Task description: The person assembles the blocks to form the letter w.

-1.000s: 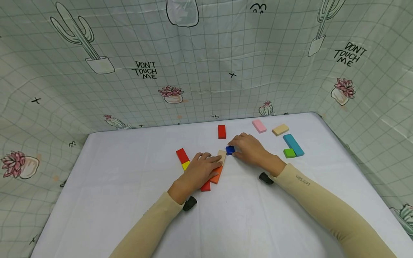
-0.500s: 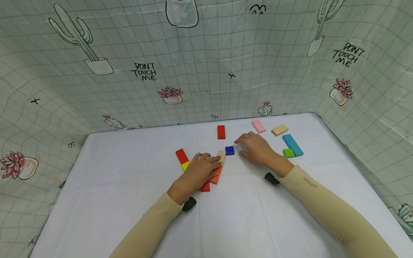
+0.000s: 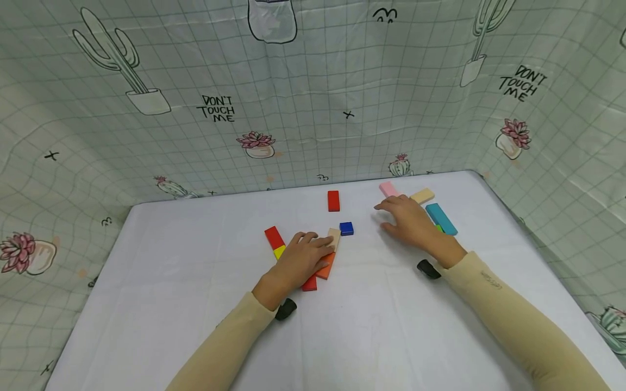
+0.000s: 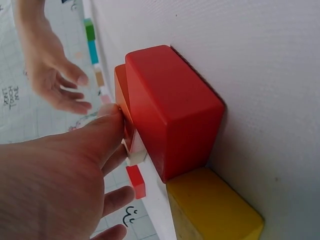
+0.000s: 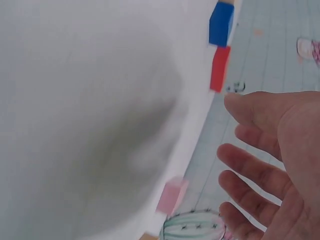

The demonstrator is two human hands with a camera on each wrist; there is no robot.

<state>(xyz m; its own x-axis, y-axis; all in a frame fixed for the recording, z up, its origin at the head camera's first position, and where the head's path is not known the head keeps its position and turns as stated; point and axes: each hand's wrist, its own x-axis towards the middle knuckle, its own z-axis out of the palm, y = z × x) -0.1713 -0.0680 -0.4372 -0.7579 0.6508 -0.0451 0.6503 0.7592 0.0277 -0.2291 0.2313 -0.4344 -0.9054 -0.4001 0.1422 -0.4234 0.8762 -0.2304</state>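
Note:
My left hand (image 3: 299, 262) rests over a row of wooden blocks, fingers loosely extended. In the left wrist view its thumb touches the orange block (image 4: 121, 85), which stands beside a red block (image 4: 172, 100) and a yellow block (image 4: 215, 205). A cream block (image 3: 334, 237) continues from the orange one in the head view, with a small blue block (image 3: 346, 228) at its far end. My right hand (image 3: 411, 224) is above the table, holding nothing, fingers spread. It partly covers the pink block (image 3: 388, 188), the tan block (image 3: 423, 195) and the green block (image 3: 438, 228).
A teal block (image 3: 442, 219) lies to the right of my right hand. Farther back stands a separate red block (image 3: 333, 201). Another red block (image 3: 274, 237) lies at the left end of the row. A patterned cloth (image 3: 303, 98) rises behind the white table (image 3: 195, 304).
My right hand has let go of the blue block and moved right, toward the pink, tan and green blocks. The blue block stays by the cream one. My left hand keeps its place.

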